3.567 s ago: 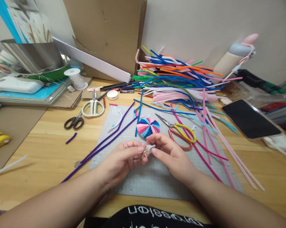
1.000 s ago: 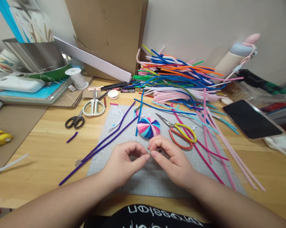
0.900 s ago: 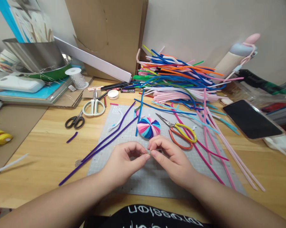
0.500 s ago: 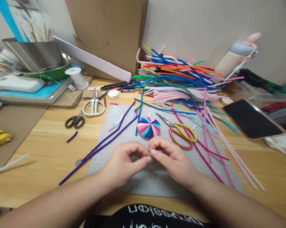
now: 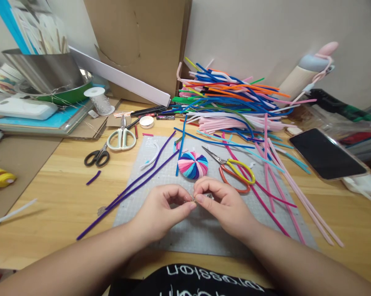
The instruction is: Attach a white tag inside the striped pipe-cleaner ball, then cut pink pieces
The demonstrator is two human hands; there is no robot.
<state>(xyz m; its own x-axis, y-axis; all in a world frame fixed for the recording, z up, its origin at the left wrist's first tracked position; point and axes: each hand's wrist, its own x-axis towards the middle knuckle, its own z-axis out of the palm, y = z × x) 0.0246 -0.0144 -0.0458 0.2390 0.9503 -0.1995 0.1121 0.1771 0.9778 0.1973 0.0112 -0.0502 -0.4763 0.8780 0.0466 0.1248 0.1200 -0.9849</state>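
My left hand (image 5: 168,207) and my right hand (image 5: 220,201) meet over the grey cutting mat (image 5: 169,242), thumbs and fingers pinched together. Between the fingertips is a small, thin, shiny piece (image 5: 193,199), too small to name. Just beyond the fingers lies a round, striped pipe-cleaner disc (image 5: 193,165) in pink, blue, white and purple. Scissors with red and yellow handles (image 5: 239,174) rest to its right, blades partly apart. Left of it, two long purple pipe cleaners (image 5: 130,187) run across the mat's edge.
A heap of coloured pipe cleaners (image 5: 231,96) lies at the back. On the right are pink pipe cleaners (image 5: 302,193) and a phone (image 5: 328,154). White-handled scissors (image 5: 121,139), black-handled scissors (image 5: 96,157), a spool (image 5: 99,102) and a metal pot (image 5: 46,72) stand or lie left.
My fingers have shifted slightly around the small piece, and my right hand has turned a little. Both hands remain pinched in nearly the same place; nothing else has visibly moved.
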